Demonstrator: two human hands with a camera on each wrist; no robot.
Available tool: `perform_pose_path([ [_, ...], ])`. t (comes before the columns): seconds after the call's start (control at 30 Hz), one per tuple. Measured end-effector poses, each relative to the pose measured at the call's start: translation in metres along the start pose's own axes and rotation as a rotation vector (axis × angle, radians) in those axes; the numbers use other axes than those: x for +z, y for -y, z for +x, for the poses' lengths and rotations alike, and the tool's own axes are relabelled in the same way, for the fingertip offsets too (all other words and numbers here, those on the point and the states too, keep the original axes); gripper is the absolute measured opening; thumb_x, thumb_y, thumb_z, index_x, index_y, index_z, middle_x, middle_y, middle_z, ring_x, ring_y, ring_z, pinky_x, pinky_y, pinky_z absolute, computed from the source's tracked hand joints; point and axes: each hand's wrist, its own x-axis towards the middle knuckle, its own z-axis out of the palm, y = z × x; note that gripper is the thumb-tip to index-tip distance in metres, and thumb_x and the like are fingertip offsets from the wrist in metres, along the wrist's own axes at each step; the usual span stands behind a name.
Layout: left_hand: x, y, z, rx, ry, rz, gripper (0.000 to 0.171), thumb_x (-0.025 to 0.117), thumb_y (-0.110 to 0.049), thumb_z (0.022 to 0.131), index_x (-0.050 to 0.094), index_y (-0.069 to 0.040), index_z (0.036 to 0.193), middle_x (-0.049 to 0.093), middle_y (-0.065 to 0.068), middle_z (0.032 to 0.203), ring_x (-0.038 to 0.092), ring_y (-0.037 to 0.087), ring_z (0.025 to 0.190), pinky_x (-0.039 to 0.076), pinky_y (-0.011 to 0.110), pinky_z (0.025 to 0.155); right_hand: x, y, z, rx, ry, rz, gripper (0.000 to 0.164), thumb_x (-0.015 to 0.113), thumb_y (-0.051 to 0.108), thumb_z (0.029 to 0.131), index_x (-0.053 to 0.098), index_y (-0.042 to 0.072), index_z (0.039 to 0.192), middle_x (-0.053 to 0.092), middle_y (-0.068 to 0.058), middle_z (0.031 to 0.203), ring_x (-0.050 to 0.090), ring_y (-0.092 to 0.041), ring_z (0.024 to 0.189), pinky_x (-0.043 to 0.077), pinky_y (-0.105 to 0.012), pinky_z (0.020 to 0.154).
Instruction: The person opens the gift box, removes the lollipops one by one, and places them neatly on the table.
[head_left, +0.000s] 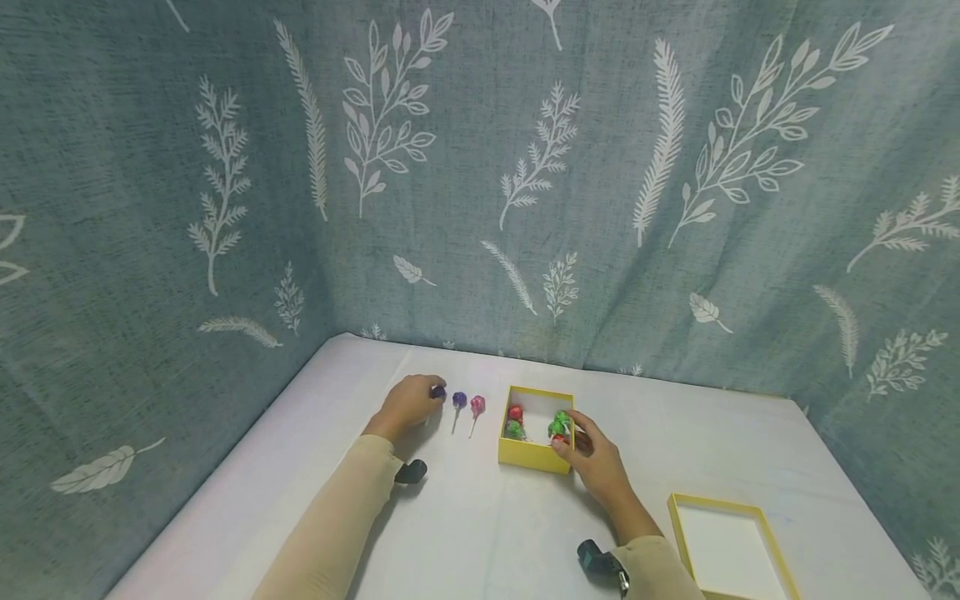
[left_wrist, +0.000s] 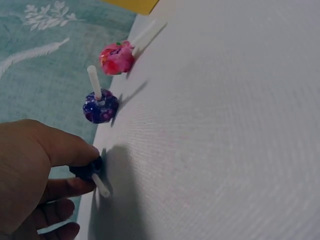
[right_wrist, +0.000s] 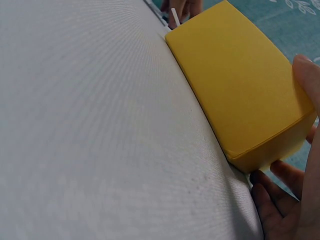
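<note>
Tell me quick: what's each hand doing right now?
Left hand: pinching the dark purple lollipop on the table.
Right hand: fingers curled round the corner of the yellow box, holding it.

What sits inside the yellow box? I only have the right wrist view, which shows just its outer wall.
Observer: The yellow box is open, with red and green lollipops inside.
Operator: And the left hand?
Observer: The left hand pinches a dark purple lollipop between thumb and fingers.
Operator: Anything else loose on the table?
Observer: A purple lollipop and a pink lollipop lie between that hand and the box; a lid lies nearer the right arm.
</note>
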Motion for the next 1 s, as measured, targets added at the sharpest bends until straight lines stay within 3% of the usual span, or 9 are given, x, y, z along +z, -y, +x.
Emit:
perform_pose_path([
  [0.4, 0.0, 0.003, -0.002, 0.012, -0.003, 0.011, 0.037, 0.067, -0.021, 0.089, 0.065, -0.012, 0.126, 0.066, 0.011, 0.121, 0.057, 0.034, 0.117, 0.04, 0.049, 0.099, 0.0, 0.001, 0.0, -0.004, 0.002, 0.002, 0.064, 0.075, 0.037, 0.086, 0.049, 0.021, 0.142, 0.047, -0.015, 0.144, 0.051, -0.036, 0.125, 0.041, -0.048, 0.1],
  [0.7, -0.009, 0.001, -0.004, -0.022, 0.037, 0.006, 0.038, 0.066, -0.023, 0.09, 0.065, -0.012, 0.126, 0.066, 0.007, 0.101, 0.062, 0.025, 0.093, 0.047, 0.046, 0.086, -0.001, -0.001, 0.0, -0.002, 0.013, 0.008, 0.065, 0.075, 0.038, 0.085, 0.048, 0.023, 0.143, 0.045, -0.014, 0.146, 0.049, -0.035, 0.127, 0.04, -0.048, 0.101],
  [1.0, -0.013, -0.002, -0.006, -0.035, 0.038, -0.019, 0.039, 0.065, -0.021, 0.09, 0.063, -0.011, 0.128, 0.066, 0.012, 0.112, 0.061, 0.031, 0.106, 0.045, 0.05, 0.092, -0.001, -0.001, 0.0, -0.016, 0.011, 0.001, 0.065, 0.074, 0.037, 0.086, 0.048, 0.02, 0.143, 0.046, -0.016, 0.144, 0.05, -0.036, 0.125, 0.04, -0.049, 0.1],
])
